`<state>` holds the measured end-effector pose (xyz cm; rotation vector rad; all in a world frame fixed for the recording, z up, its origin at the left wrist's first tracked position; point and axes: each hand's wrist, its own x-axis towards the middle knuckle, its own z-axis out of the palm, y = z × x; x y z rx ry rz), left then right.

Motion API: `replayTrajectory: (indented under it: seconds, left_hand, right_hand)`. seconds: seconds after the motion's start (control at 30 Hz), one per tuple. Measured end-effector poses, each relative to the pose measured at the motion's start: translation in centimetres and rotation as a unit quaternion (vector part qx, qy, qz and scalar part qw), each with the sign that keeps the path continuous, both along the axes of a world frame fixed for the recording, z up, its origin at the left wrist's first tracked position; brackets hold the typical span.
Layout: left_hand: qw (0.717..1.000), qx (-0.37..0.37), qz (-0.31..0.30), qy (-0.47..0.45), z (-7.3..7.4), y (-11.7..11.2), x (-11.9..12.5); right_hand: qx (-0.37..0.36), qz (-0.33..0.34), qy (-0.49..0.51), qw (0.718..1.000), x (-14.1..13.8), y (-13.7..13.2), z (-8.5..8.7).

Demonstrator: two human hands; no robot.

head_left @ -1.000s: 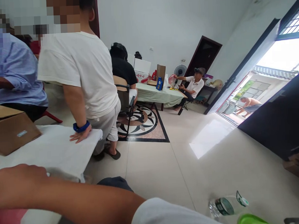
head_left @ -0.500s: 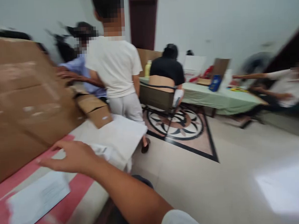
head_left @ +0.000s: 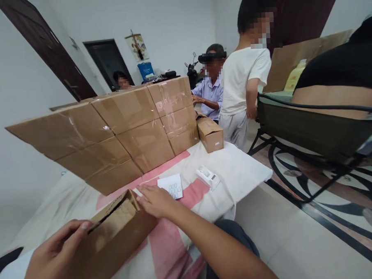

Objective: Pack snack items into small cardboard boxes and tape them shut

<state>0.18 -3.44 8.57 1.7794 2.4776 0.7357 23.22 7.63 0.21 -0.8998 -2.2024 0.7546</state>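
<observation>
A long brown cardboard box [head_left: 121,243] lies in front of me, its top flap slightly raised with a dark gap along it. My left hand [head_left: 59,250] is closed on the near part of the flap, thumb on top. At the far end of the box rests my right hand [head_left: 156,201], fingers stretched out against its corner. Just beyond those fingers is a white paper [head_left: 172,185] with printed outlines. Further right a small white device [head_left: 208,177] sits on the red-and-white cloth [head_left: 169,247]. What is inside the box is hidden.
A tall cardboard partition [head_left: 136,133] stands across the table. By its right end is another cardboard box [head_left: 211,136]. A person in a white shirt [head_left: 245,79] stands beyond the table corner, and a person in a light blue shirt [head_left: 210,93] is behind. A dark-framed chair [head_left: 315,125] stands right.
The view has swung left. My right hand, earlier over the cloth near the paper, is now at the box's end. My left hand and the long box have come into view.
</observation>
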Motion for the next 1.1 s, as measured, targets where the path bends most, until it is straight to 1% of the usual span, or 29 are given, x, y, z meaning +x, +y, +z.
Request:
replayTrajectory:
  seconds: [0.07,0.1,0.17,0.23,0.33,0.4,0.43,0.57,0.7,0.83,0.9,1.0,1.1]
  left_hand:
    - [0.996,0.017,-0.015,-0.081,-0.3,0.0,-0.5]
    - [0.994,0.024,-0.025,-0.106,-0.5,-0.1,-0.8]
    - [0.99,0.026,-0.054,-0.125,-1.1,-0.2,-1.3]
    - [0.987,0.025,-0.073,-0.142,-1.6,-0.3,-1.7]
    - [0.987,0.046,-0.08,-0.128,-1.8,-0.4,-2.1]
    - [0.986,0.076,-0.092,-0.115,-1.7,-0.4,-2.1]
    - [0.984,0.087,-0.097,-0.125,-1.6,-0.4,-2.0]
    - [0.966,0.086,-0.105,-0.221,-0.8,-0.2,-0.9]
    - [0.944,0.099,-0.142,-0.28,-0.1,0.2,-0.1]
    - [0.947,0.072,-0.167,-0.263,0.1,1.1,-0.4]
    - [0.949,0.037,-0.17,-0.265,0.0,1.7,-0.7]
    - [0.942,-0.028,-0.18,-0.282,-0.3,2.7,-0.9]
    - [0.941,-0.035,-0.193,-0.276,-0.6,3.5,-1.1]
  right_hand:
    - [0.017,0.018,0.029,0.999,-0.1,-0.5,0.8]
    - [0.03,0.03,0.047,0.998,-0.1,-0.7,1.2]
    - [0.06,0.058,0.086,0.993,-0.5,-1.2,1.8]
    - [0.08,0.07,0.111,0.988,-1.2,-1.3,2.0]
    - [0.069,0.041,0.116,0.99,-2.4,-1.0,1.4]
    - [0.058,0.022,0.118,0.991,-3.0,-0.6,0.8]
    - [0.056,0.019,0.12,0.991,-3.2,-0.6,0.5]
    - [0.063,0.019,0.128,0.99,-3.4,-0.6,0.0]
    - [0.054,0.02,0.14,0.988,-3.4,-0.6,0.0]
    - [0.027,0.032,0.163,0.986,-3.9,-0.1,-0.3]
    - [0.011,0.036,0.171,0.984,-4.2,0.1,-0.5]
    - [-0.004,0.028,0.178,0.984,-4.5,0.1,-0.5]
    - [-0.008,0.018,0.181,0.983,-4.6,-0.2,-0.4]
